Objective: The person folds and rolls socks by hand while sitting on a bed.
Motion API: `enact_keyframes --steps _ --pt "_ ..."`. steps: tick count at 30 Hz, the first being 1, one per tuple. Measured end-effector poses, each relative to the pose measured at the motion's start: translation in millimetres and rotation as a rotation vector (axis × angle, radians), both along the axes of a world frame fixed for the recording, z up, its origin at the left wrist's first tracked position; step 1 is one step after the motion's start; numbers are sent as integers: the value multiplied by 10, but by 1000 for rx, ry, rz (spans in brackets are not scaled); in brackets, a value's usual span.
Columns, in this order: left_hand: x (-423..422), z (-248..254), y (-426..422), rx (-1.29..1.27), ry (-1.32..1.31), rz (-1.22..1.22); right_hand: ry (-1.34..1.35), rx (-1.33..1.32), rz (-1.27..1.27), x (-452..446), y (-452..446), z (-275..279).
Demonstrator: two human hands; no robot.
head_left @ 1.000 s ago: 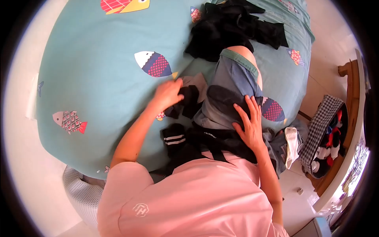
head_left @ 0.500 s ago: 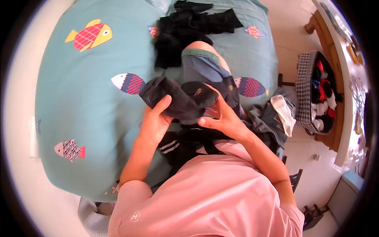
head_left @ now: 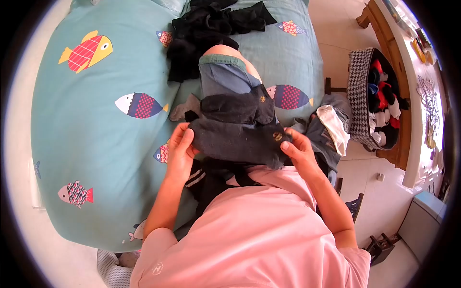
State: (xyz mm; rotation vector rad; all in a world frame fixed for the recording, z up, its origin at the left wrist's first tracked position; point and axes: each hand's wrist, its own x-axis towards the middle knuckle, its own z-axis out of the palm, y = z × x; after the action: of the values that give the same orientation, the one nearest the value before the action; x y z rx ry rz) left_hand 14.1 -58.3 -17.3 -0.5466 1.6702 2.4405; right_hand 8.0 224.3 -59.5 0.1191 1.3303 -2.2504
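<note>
Pinching one end of a dark sock (head_left: 235,140), the left hand (head_left: 181,146) sits left of its matching sock (head_left: 230,109); stretched just bodyward of that match, the piece looks light, soft, floppy, best taken endwise; right of the match, the right hand (head_left: 300,149) pinches the other end.

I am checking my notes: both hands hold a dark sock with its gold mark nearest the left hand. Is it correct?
No: the head view shows the gold mark nearest the right hand, not the left hand; both do hold the dark sock.
</note>
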Motion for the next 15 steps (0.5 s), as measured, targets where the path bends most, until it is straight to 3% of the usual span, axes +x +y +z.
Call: enact_keyframes --steps 2,4,6,8,11,14,15 --pt "-114 57 16 -152 75 23 160 100 -104 -154 -44 122" --pt "-325 83 14 -349 101 14 221 407 -135 -433 -57 20" --pt "-555 -402 -76 -528 120 -39 405 616 -134 -742 -145 -295" --pt "-623 -752 -226 -684 70 -247 417 584 -121 -822 -170 -559" --pt "-617 -655 -213 -788 64 -256 349 545 -142 -798 -206 -527" --pt "-680 -736 -164 -912 330 -159 212 473 -130 -879 -251 -373" --pt "-686 -696 -126 -837 234 -177 346 610 -132 -921 -261 -442"
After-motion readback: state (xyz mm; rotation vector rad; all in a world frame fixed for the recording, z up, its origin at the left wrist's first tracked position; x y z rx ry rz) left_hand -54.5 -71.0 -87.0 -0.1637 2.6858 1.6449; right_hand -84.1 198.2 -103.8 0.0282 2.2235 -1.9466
